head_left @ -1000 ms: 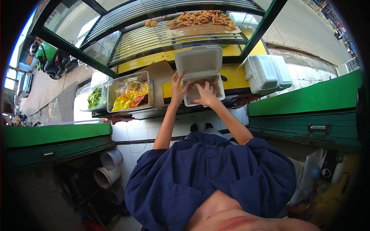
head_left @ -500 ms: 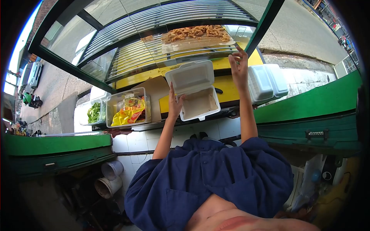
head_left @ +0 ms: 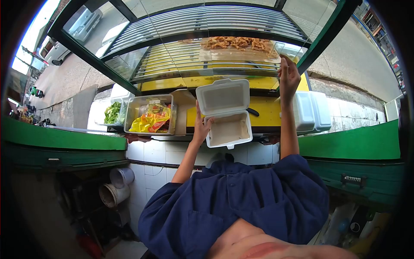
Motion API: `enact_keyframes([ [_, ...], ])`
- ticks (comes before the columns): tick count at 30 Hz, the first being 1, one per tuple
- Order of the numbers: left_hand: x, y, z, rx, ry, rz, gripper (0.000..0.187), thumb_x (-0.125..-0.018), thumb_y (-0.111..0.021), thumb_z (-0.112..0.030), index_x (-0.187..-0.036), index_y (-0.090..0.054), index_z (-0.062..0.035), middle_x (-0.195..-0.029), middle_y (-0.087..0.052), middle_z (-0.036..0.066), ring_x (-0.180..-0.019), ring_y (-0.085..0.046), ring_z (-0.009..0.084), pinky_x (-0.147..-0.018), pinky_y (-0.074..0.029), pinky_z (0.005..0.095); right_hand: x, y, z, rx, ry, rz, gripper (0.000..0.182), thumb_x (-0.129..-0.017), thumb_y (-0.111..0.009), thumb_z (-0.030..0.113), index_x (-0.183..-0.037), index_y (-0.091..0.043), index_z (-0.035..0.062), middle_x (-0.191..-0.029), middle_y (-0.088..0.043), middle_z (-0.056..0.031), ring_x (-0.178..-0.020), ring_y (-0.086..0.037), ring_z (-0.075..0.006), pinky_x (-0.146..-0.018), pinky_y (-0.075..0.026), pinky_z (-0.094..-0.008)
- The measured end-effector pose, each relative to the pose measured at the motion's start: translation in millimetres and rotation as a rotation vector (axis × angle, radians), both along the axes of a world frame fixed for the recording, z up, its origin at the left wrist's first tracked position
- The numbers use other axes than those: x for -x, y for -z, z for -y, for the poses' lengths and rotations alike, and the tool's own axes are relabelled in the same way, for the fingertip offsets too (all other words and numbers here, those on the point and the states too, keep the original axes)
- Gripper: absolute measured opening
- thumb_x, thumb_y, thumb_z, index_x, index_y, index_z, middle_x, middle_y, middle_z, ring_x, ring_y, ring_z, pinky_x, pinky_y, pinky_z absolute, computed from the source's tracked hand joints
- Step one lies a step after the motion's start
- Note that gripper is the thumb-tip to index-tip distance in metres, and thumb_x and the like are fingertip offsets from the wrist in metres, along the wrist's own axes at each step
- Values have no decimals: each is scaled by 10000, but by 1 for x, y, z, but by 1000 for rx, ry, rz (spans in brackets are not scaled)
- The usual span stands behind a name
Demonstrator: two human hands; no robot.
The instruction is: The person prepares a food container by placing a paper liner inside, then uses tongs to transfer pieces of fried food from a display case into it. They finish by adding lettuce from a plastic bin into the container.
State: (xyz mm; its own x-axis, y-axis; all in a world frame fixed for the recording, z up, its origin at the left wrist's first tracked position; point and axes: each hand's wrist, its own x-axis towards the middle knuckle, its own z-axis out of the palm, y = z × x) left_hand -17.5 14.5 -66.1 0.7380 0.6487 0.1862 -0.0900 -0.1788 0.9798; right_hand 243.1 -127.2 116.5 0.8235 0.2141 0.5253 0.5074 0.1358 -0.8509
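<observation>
At far left, leafy greens (head_left: 113,113) are sitting in a clear tub; beside them, a larger clear plastic tub (head_left: 129,113) is holding yellow packets (head_left: 148,120), with a brown cardboard sheet (head_left: 184,103) standing next to it. The left hand (head_left: 201,128) is holding the left edge of a foam clamshell box (head_left: 223,98), its thumb spread from its extended forefinger and lying over the rim. The box is standing open at the counter's near edge, lid tilted back, a brown liner (head_left: 226,129) covering its floor. Behind it, the glass display case (head_left: 207,36) is sheltering fried pieces (head_left: 239,42) on paper. The right hand (head_left: 289,77) is reaching up to the case's right end, fingers partly curled; whether they are gripping anything, one cannot tell. Closed foam boxes (head_left: 305,113) are resting at far right. The step appears to be steadying the box while reaching to the case; the next move is probably calling for clearance around the frame.
</observation>
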Motion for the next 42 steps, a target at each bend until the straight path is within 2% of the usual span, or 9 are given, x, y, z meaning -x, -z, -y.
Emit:
enact_keyframes([
  [5, 12, -5, 6, 44, -15, 1, 964, -844, -596, 49, -1504, 50, -226, -1417, -369, 110, -1100, -534, 209, -851, -490, 297, 27, -9, -23, 57, -96, 16, 272, -930, -585, 209, -1082, -659, -5, -770, -628, -25, -591, -504, -32, -533, -405, -173],
  [14, 23, -24, -1, 49, -42, 28, 961, -837, -583, 71, -1504, 47, -213, -1399, -383, 107, -1025, -554, 189, -841, -499, 300, 57, -9, -65, 134, -287, 27, 266, -906, -604, 210, -1103, -668, 42, -847, -580, -29, -596, -482, -23, -514, -412, -174],
  [17, 25, -22, -11, 75, -8, 30, 994, -821, -605, 71, -1495, 78, -189, -1456, -284, 159, -1141, -517, 221, -912, -494, 341, 70, -17, -77, 147, -367, 3, 279, -906, -604, 209, -1130, -656, 52, -814, -573, -16, -595, -474, -18, -508, -407, -169],
  [18, 24, -23, -10, -13, -52, 44, 950, -839, -579, 75, -1503, 48, -187, -1395, -384, 118, -1015, -559, 183, -832, -497, 294, 73, -16, -80, 167, -410, -2, 320, -904, -606, 213, -1176, -627, 46, -745, -562, 1, -575, -460, -17, -497, -399, -175],
  [21, 28, -26, -14, 58, -7, 20, 954, -841, -582, 72, -1502, 56, -188, -1384, -387, 124, -1016, -559, 184, -822, -497, 294, 84, -20, -89, 197, -518, -49, 352, -905, -606, 219, -1203, -603, 31, -684, -548, 15, -548, -441, -17, -483, -380, -182],
  [22, 29, -23, -17, 52, 20, 27, 991, -823, -616, 57, -1496, 69, -187, -1472, -258, 157, -1127, -524, 229, -905, -495, 344, 87, -24, -91, 228, -561, -75, 362, -921, -597, 229, -1229, -588, 38, -684, -543, 21, -573, -473, -11, -502, -393, -177],
  [37, 44, -20, -16, 23, -83, 13, 992, -813, -628, 48, -1498, 57, -169, -1463, -264, 170, -1165, -480, 224, -899, -507, 350, 112, -21, -127, 259, -699, -4, 392, -914, -590, 207, -1279, -552, 70, -739, -559, 2, -593, -473, -28, -521, -429, -206],
  [38, 45, -18, -16, -12, -95, 36, 975, -820, -608, 78, -1500, 47, -165, -1494, -237, 128, -1036, -540, 181, -827, -515, 307, 113, -18, -123, 241, -715, -22, 389, -906, -599, 209, -1270, -563, 79, -753, -586, -11, -589, -471, -37, -525, -428, -218],
  [42, 48, -15, -14, 8, -115, 85, 975, -831, -616, 60, -1500, 53, -175, -1498, -230, 133, -1042, -539, 183, -826, -515, 301, 114, 16, -84, 161, -643, 104, 322, -885, -602, 144, -1204, -613, 105, -839, -646, -35, -603, -494, -72, -573, -446, -238],
])
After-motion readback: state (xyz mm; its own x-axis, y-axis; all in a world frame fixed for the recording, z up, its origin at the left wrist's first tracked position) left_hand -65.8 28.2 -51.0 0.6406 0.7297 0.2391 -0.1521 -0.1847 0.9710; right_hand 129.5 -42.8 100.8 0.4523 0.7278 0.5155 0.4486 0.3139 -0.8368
